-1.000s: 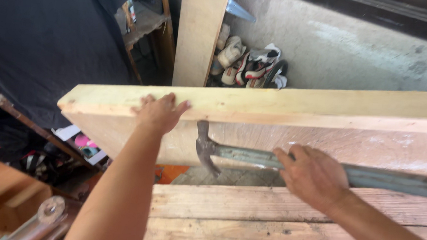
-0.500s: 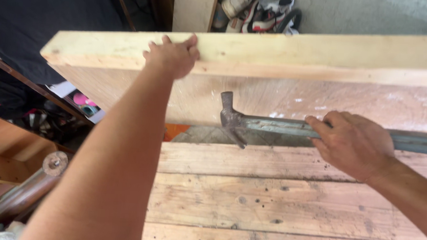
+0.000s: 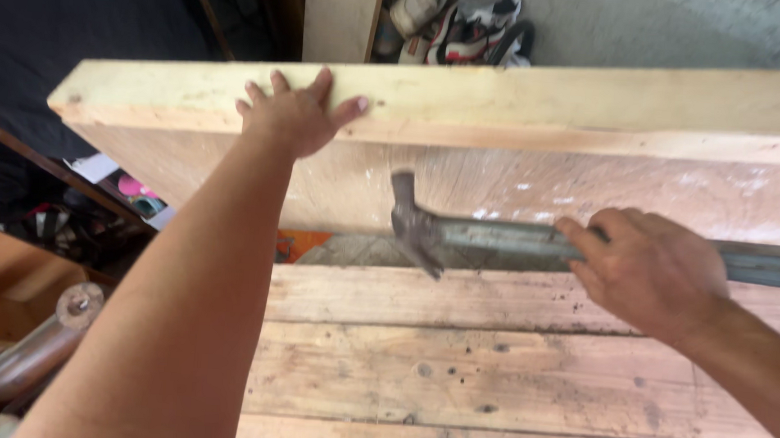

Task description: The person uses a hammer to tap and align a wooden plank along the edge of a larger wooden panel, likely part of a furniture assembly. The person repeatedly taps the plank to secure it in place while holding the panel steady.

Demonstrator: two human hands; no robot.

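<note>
A thick pale wooden plank (image 3: pixel 541 102) stands on its edge across the view. My left hand (image 3: pixel 297 114) lies flat on its top edge, fingers spread, near the plank's left end. My right hand (image 3: pixel 648 271) grips the grey metal handle of a claw hammer (image 3: pixel 461 232). The hammer's head (image 3: pixel 412 225) is against the plank's near face, below its top edge. The handle runs off to the right edge of the view.
A worktop of rough wooden boards (image 3: pixel 506 379) lies below the plank. Several shoes (image 3: pixel 456 20) sit on the concrete floor beyond, next to an upright wooden post (image 3: pixel 339 13). A dark metal pipe (image 3: pixel 20 359) and clutter are at lower left.
The view has shifted so the plank sits higher and closer. My left hand stays on the plank's top edge. The hammer head stays against the plank's face.
</note>
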